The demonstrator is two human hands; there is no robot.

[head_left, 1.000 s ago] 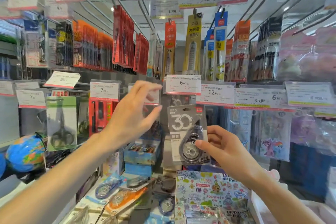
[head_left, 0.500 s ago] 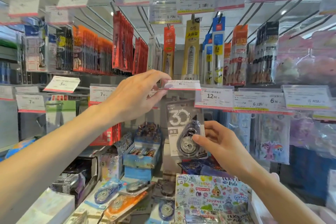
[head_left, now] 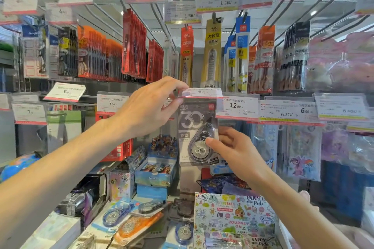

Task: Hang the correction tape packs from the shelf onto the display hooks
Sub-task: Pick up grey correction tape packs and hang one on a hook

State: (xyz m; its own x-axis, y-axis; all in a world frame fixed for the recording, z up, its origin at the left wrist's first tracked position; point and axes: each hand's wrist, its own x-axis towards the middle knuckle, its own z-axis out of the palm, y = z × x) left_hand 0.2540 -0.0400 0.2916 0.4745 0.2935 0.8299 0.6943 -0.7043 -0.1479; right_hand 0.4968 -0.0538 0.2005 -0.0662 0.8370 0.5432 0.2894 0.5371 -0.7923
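Grey pack (head_left: pixel 197 133) hangs upright just under the 6.00 price tag (head_left: pixel 201 93), long axis vertical, printed face toward the camera, dispenser nose pointing up-right. Right hand (head_left: pixel 232 151) pinches its lower right edge, thumb on the blister. Left hand (head_left: pixel 149 107) pinches the tag's left end, tilting it up. Judgement: light, stiff card with a slick plastic bubble; best held by the card edges. More packs (head_left: pixel 129 222) lie on the near shelf.

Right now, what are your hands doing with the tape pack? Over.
Left hand pinching the price tag, tipped up. Right hand holding the grey correction tape pack just under it. Not visibly hooked yet.
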